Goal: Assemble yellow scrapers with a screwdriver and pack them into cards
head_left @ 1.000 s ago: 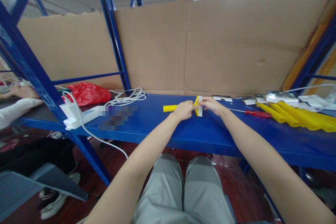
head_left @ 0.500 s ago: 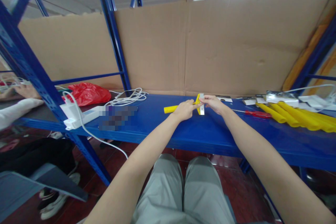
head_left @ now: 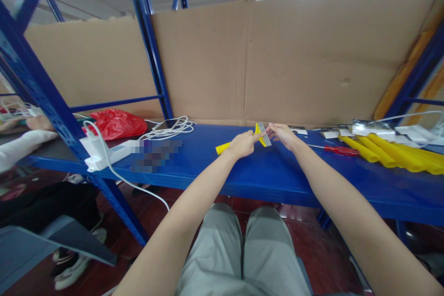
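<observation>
My left hand (head_left: 243, 144) is closed around the yellow handle of a scraper (head_left: 222, 148), its index finger stretched along the head. The scraper's flat pale blade (head_left: 265, 135) sits crosswise at the right end, tilted, just above the blue shelf. Beside the blade's right edge is my right hand (head_left: 282, 135), fingers loosely apart; whether the fingertips touch the blade is hard to tell. A screwdriver (head_left: 342, 151) with a red handle lies to the right of my right hand.
Yellow scraper handles (head_left: 391, 150) and silvery packets (head_left: 373, 128) lie at the right. On the left are a white power strip (head_left: 114, 152), coiled white cable (head_left: 173, 126), a red plastic bag (head_left: 120, 123) and a blurred patch. A co-worker's sleeve (head_left: 27, 145) shows far left. Cardboard (head_left: 208, 64) stands behind.
The scraper's head has turned, so its blade now slants instead of standing upright in the picture. My right hand's fingers have loosened from the blade. My left hand keeps its hold.
</observation>
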Motion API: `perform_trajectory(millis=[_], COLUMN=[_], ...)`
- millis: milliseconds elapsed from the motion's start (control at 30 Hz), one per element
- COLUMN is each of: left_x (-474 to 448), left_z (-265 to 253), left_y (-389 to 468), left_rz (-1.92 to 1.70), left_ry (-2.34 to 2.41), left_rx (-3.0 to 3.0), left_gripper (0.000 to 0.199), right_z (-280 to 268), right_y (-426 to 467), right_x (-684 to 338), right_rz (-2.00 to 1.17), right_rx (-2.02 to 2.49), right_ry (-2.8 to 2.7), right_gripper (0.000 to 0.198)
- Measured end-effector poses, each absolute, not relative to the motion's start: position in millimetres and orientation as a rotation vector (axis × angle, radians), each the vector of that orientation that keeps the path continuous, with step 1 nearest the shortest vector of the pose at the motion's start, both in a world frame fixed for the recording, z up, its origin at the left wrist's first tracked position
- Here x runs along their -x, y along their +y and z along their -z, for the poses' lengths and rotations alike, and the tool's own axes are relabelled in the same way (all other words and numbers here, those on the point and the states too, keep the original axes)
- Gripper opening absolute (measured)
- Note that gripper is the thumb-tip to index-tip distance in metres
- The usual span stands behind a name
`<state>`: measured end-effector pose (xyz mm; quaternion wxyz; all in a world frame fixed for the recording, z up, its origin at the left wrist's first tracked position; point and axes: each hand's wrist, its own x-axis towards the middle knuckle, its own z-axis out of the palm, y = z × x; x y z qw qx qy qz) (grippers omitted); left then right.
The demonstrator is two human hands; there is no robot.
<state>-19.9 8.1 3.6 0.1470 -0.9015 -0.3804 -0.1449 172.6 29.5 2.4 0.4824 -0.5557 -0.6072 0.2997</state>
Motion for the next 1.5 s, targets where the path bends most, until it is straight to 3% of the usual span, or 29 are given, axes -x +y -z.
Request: perform_trajectory(millis=[167,267,600,967,1267,1500], left_x=[20.4,21.0,17.9,17.2,16.0,16.9], left_z=[-3.1,-1.0,-1.3,-2.3,-3.8,-1.9], left_y=[9.5,12.1,10.0,7.9,6.1,7.2], left_rz=[0.439,0.437,0.326,0.266,0.237,0.251], left_ry=[-1.09,-1.074,-1.015,-1.007,-1.024,-0.99], left_rx=[2.627,2.649,2.726,2.729,2.733,2.726], left_gripper=[0.049,0.046,0.041,0.04,0.039,0.035], right_z=[-13.7,-15.1,-2.7,1.6,1.5,-0.3], right_y=[24.3,17.7,24.8,32.6,35.7,38.0], right_x=[-197.3,-210.1,-216.4,-212.7,-212.1,-215.4], right_rz=[-0.128,0.071,-0.051,-0.04,0.008,-0.149], right_rx=[1.789,2.053,2.235,2.333,2.377,2.395], right_ry=[-1.267,-1.239,-1.38,-1.475,-1.513,-1.414], right_gripper=[0.022,0.025,0.022,0.034,0.031,0.029])
